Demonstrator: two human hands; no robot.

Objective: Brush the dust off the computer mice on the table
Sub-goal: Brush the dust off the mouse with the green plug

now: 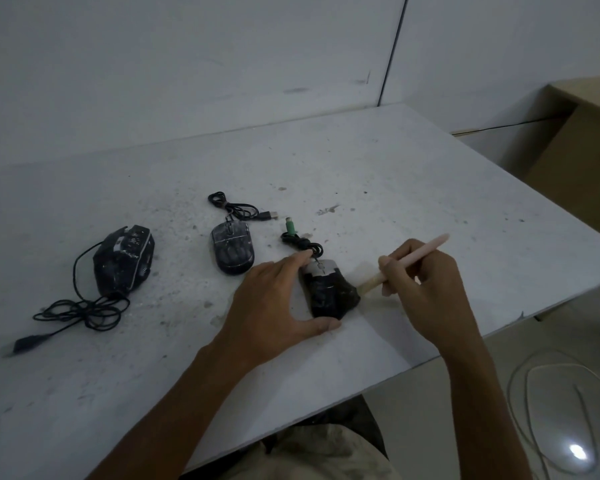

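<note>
we see a pale, dust-speckled table (pixel 361 188) with three dark computer mice on it. the nearest mouse (pixel 326 292) lies right of the table's middle, close to the near edge, its grey button end pointing away from us. our left hand (pixel 274 306) cups it from the left side: the fingers curl round the far end by the buttons and the thumb presses against the near end, so the hand is half closed on the mouse and steadies it on the table. our right hand (pixel 426 289) is closed round the pale handle of a brush (pixel 406 263), held like a pen, with the handle's end sticking up and to the right. the dark bristles lie on the right side of the mouse, touching it. the cord (pixel 303 243) of this mouse is bundled just beyond it and ends in a green plug (pixel 291 227).

the middle mouse (pixel 232 249) sits just left of the held one, apart from the left hand, with its coiled cable (pixel 232 207) and a usb plug behind it. the third mouse (pixel 123 259), larger and angular, lies well to the left, with its cable (pixel 80 306) looped loosely in front of it on the table.
</note>
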